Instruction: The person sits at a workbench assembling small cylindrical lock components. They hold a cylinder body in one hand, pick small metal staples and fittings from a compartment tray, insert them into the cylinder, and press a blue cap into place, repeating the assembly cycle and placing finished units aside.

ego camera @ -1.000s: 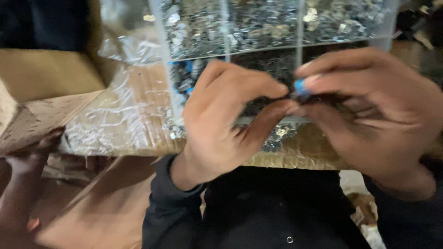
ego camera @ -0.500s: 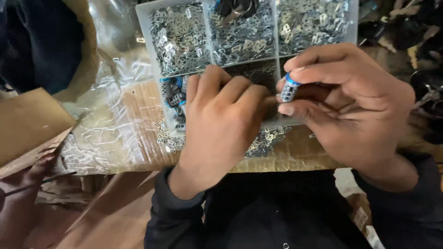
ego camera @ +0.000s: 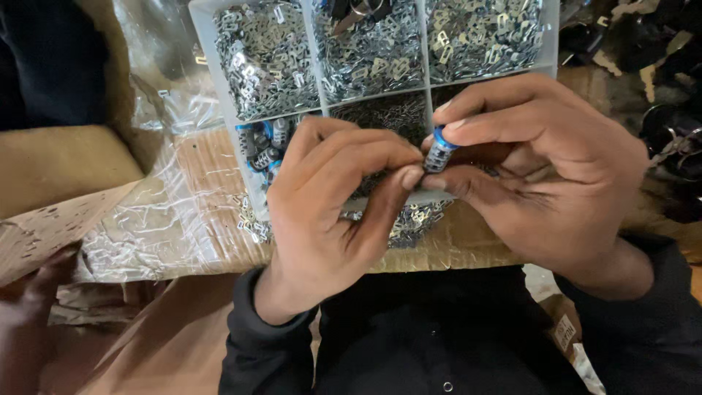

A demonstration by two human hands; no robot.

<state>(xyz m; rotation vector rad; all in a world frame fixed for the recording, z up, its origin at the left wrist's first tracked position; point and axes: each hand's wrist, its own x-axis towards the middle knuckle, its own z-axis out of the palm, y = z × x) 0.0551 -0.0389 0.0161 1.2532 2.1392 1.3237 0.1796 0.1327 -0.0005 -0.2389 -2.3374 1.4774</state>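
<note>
Above a divided tray (ego camera: 322, 110), small blue-capped metal cylinder (ego camera: 439, 152), pinched by both hands' fingers (ego camera: 409, 178)

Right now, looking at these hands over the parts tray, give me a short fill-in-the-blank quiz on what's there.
1. The right hand pinches a small cylinder with a ____ cap.
2. The left hand touches that cylinder with its ____.
3. The tray holds small ____ parts in its top compartments.
4. The tray rests on crinkled clear ____.

Missing words: blue; thumb; metal; plastic
</note>
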